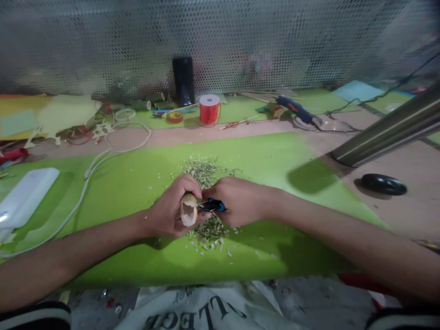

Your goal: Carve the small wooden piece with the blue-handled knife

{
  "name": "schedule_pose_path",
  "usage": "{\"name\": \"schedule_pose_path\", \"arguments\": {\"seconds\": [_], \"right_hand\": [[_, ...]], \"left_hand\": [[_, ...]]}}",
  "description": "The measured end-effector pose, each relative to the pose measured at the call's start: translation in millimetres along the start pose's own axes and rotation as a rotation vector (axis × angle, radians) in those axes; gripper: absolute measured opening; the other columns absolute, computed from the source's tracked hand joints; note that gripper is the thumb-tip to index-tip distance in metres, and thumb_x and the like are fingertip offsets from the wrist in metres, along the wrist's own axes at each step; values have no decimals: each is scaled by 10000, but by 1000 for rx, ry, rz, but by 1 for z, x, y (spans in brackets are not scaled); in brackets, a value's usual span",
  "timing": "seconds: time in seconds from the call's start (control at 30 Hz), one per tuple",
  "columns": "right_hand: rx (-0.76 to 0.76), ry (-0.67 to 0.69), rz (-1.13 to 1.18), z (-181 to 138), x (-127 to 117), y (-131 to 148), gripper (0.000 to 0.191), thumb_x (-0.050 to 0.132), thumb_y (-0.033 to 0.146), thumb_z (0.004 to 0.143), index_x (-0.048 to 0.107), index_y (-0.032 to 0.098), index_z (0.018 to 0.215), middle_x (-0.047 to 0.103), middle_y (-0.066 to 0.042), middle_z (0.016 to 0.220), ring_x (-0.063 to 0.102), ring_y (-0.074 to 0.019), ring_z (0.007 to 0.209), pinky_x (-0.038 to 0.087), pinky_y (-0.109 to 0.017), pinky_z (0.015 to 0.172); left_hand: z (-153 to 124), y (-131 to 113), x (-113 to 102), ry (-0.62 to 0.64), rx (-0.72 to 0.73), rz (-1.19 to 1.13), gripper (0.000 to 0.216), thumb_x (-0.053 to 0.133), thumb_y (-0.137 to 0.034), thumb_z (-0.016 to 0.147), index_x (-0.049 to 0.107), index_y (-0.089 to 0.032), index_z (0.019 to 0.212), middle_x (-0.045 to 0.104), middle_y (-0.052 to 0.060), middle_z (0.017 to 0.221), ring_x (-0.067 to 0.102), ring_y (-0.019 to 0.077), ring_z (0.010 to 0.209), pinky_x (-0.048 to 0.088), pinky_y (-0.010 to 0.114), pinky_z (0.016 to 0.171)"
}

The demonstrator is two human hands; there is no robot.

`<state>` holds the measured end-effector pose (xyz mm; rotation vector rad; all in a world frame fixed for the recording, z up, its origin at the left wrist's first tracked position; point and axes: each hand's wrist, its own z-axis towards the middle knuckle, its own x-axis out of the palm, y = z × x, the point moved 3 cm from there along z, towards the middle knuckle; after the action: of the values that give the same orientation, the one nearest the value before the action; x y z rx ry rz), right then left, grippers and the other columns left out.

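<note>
My left hand [170,208] is wrapped round a short hollow piece of pale bamboo [189,210], its open end facing me. My right hand [237,201] is closed on a small knife with a blue and black handle [213,206], whose tip meets the rim of the bamboo. Both hands hover just above a green sheet [268,156]. A heap of pale shavings [206,231] lies under and behind the hands.
A white box [25,195] with a white cable [92,167] lies at the left. At the back stand a red thread spool [209,109], a black upright object [183,80] and a blue glue gun [294,109]. A metal tube [388,130] and a black oval object [384,184] lie right.
</note>
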<state>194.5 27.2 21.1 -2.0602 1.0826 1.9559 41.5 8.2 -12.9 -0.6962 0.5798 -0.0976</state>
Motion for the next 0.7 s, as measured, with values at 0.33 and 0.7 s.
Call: {"name": "schedule_pose_path", "arguments": {"seconds": [0.33,0.7], "right_hand": [[-43,-228,309,-4,-16,-11,173,548,274,767,428,197,865,488,33,705,409,-101,587,309,-223,525],[-55,20,543,-4,-18,-20,239,523,341,892,583,143,770,405,65,589,348,-66,524,273,-212,495]], "left_hand": [[2,0,-7,-109,-125,-62,293,683,-165,812,476,-211,1014,503,-8,846,494,109,713,423,243,644],[4,-4,-6,-91,-169,-37,427,691,-171,805,538,-219,1201,587,25,917,581,126,790,490,253,707]]}}
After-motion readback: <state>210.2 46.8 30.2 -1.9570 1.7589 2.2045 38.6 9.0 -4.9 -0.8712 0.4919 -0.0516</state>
